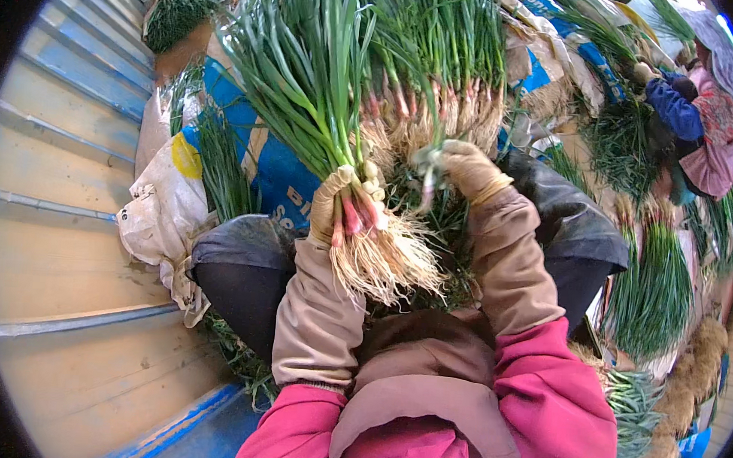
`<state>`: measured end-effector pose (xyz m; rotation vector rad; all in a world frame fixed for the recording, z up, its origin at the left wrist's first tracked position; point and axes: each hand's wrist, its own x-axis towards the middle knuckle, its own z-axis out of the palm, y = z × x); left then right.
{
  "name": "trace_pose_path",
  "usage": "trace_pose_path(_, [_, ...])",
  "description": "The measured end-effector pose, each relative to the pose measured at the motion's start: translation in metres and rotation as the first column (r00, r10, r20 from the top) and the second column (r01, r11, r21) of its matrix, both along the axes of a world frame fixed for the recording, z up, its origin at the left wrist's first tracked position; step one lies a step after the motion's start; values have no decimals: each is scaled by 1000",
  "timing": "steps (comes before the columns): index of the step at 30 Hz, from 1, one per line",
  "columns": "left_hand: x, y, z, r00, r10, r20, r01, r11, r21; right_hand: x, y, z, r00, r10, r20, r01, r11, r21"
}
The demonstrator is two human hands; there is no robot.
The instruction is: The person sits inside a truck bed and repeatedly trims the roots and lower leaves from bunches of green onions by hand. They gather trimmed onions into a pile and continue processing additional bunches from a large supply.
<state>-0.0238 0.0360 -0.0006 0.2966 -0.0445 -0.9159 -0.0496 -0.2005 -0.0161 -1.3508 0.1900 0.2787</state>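
My gloved left hand (327, 207) is closed around a bunch of spring onions (327, 127). Their green tops point away from me, while reddish bases and pale stringy roots hang toward my lap. To the right, my gloved right hand (474, 170) is pinched on a thin green-and-white spring onion piece (429, 169), partly smeared by motion; whether it is a whole stalk or a stripped leaf does not show. Just beyond both hands lies a thick row of spring onions (441, 50), roots facing me. Loose green leaves (437, 213) litter the space between my legs.
A corrugated metal wall (58, 213) runs along the left. Beside it lie a white sack (165, 217) and a blue sheet (281, 171) with printing. Another person (712, 110) sits at the upper right among onion leaves. More spring onion bundles (653, 286) lie at right.
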Motion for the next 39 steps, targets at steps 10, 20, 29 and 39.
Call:
trace_pose_path(10, [12,-5,-27,990,3,144,-44,958,284,-188,-135,148,601,-634,486,705,708,51])
trace_pose_path(20, [29,7,-50,916,-150,373,8,935,355,-354,-197,-122,819,-563,-114,135,382,-914])
trace_pose_path(29, [33,15,-22,884,-196,424,231,972,-32,-294,-106,103,795,-504,337,483,863,151])
trace_pose_path(39, [-24,-3,35,994,96,54,-87,985,-149,8,57,34,912,-237,334,212,971,108])
